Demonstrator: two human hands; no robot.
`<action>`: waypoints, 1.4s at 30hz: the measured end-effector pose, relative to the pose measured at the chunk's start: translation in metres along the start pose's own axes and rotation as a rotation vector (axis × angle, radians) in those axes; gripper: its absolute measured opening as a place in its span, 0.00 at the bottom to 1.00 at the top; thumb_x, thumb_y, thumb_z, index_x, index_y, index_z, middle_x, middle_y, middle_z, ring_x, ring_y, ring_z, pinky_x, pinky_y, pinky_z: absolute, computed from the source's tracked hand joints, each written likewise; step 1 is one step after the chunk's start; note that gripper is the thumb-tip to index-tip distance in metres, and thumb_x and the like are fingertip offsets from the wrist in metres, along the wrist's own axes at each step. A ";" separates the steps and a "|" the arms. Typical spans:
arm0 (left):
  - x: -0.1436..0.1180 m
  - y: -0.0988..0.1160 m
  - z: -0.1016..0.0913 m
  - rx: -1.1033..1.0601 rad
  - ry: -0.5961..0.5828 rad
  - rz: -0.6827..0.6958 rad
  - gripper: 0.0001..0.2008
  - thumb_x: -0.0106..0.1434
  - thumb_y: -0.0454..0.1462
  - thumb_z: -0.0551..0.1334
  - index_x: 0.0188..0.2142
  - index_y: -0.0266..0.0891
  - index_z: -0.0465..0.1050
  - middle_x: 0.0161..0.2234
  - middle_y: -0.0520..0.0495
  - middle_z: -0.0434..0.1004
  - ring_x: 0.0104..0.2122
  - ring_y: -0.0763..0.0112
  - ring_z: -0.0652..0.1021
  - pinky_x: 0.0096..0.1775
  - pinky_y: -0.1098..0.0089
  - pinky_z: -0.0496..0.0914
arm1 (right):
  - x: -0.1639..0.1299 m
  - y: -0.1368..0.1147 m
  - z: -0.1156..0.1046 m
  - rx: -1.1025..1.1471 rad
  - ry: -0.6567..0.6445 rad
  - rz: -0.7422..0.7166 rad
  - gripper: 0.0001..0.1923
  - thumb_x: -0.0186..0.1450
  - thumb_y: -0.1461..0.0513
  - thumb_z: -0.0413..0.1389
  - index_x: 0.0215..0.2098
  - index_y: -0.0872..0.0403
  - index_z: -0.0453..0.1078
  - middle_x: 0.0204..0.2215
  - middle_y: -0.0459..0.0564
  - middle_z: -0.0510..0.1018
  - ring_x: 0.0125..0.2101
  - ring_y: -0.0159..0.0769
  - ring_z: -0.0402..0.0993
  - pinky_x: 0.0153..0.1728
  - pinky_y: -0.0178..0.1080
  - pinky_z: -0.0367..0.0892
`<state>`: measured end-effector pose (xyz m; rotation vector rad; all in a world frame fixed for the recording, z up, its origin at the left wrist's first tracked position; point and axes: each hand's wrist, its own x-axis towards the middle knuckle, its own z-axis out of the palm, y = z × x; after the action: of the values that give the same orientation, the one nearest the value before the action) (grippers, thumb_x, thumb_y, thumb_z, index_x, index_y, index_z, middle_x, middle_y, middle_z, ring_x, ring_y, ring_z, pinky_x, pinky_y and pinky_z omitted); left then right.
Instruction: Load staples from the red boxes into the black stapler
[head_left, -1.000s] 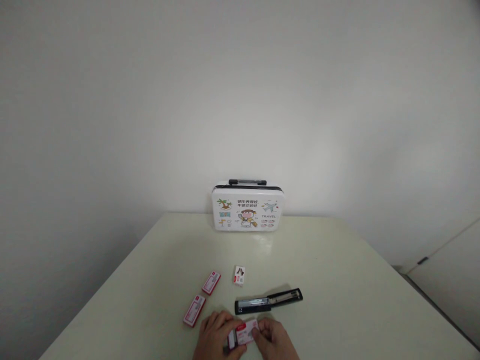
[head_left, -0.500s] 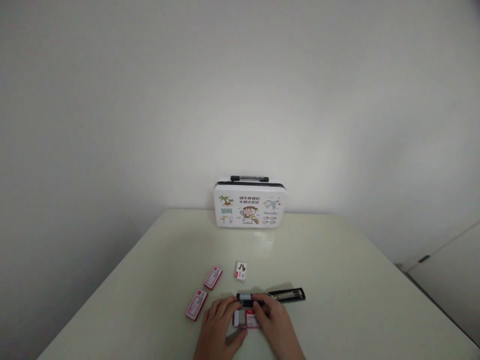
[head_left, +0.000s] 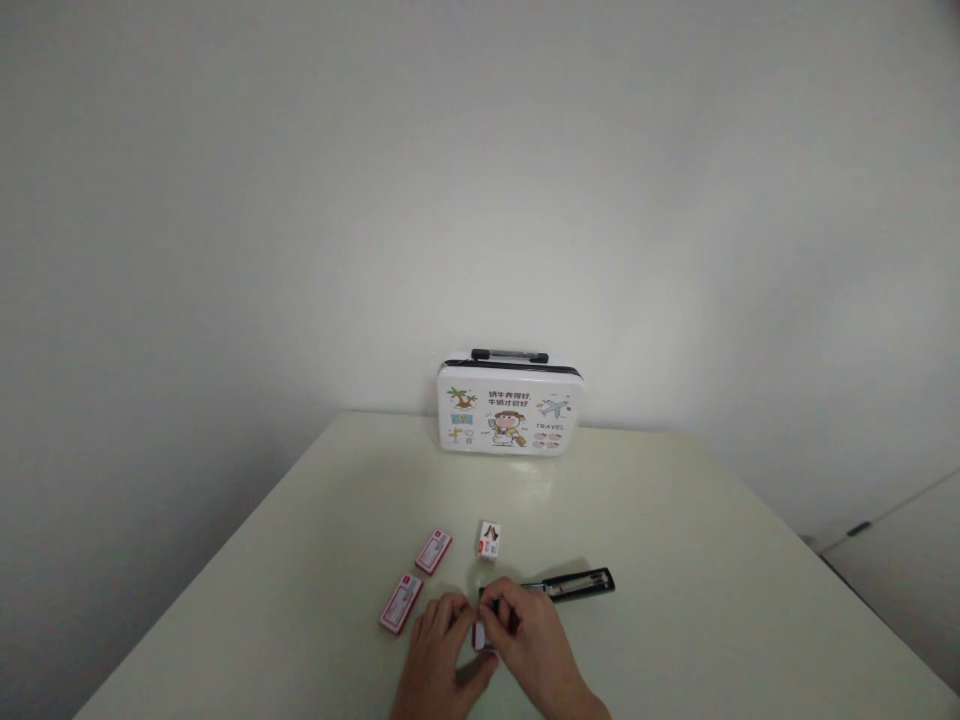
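My left hand (head_left: 437,645) and my right hand (head_left: 527,640) meet at the near edge of the table. Between them shows a sliver of a red and white staple box (head_left: 478,636); my left thumb and fingers lie against it. My right hand's fingertips are pinched together over the left end of a black stapler (head_left: 581,583), which lies opened out flat on the table. Whatever small thing sits under those fingertips is hidden.
Two more red staple boxes (head_left: 433,551) (head_left: 400,603) lie left of my hands, and a small white box (head_left: 489,540) stands just beyond them. A white cartoon-printed case (head_left: 511,412) with a black handle stands at the table's far edge against the wall.
The staple box went from being held up in both hands to lying low between them. Both hands moved forward to the stapler's left end, and my right fingers closed over it.
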<state>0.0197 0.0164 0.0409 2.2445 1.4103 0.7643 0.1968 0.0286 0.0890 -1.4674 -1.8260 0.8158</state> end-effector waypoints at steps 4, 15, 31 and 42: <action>0.001 0.002 -0.001 -0.039 -0.039 -0.036 0.16 0.61 0.43 0.70 0.48 0.48 0.76 0.43 0.47 0.77 0.45 0.57 0.76 0.47 0.58 0.70 | -0.011 0.002 0.000 -0.136 -0.128 -0.043 0.10 0.59 0.69 0.56 0.33 0.48 0.76 0.25 0.40 0.78 0.26 0.30 0.70 0.29 0.31 0.56; -0.008 -0.006 -0.019 -0.192 -0.015 -0.090 0.19 0.62 0.42 0.67 0.53 0.48 0.76 0.42 0.46 0.80 0.43 0.59 0.78 0.49 0.60 0.73 | -0.043 0.045 -0.032 -0.058 -0.009 0.142 0.12 0.70 0.54 0.51 0.40 0.51 0.72 0.23 0.44 0.74 0.24 0.35 0.70 0.27 0.34 0.59; -0.008 0.021 0.003 0.016 -0.031 -0.105 0.28 0.64 0.48 0.66 0.63 0.56 0.68 0.50 0.45 0.76 0.51 0.55 0.76 0.52 0.57 0.71 | -0.056 0.084 -0.041 0.428 0.125 0.498 0.34 0.59 0.35 0.56 0.49 0.51 0.64 0.21 0.38 0.69 0.11 0.28 0.57 0.11 0.32 0.51; 0.004 0.037 0.003 0.174 -0.087 -0.163 0.37 0.58 0.48 0.70 0.66 0.54 0.64 0.58 0.40 0.73 0.58 0.45 0.71 0.55 0.51 0.65 | -0.004 0.065 -0.083 0.409 -0.006 0.207 0.34 0.59 0.37 0.60 0.49 0.55 0.72 0.20 0.37 0.61 0.18 0.28 0.55 0.19 0.33 0.54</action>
<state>0.0487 0.0039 0.0608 2.2238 1.6496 0.5020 0.3019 0.0425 0.0862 -1.3932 -1.4164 1.2144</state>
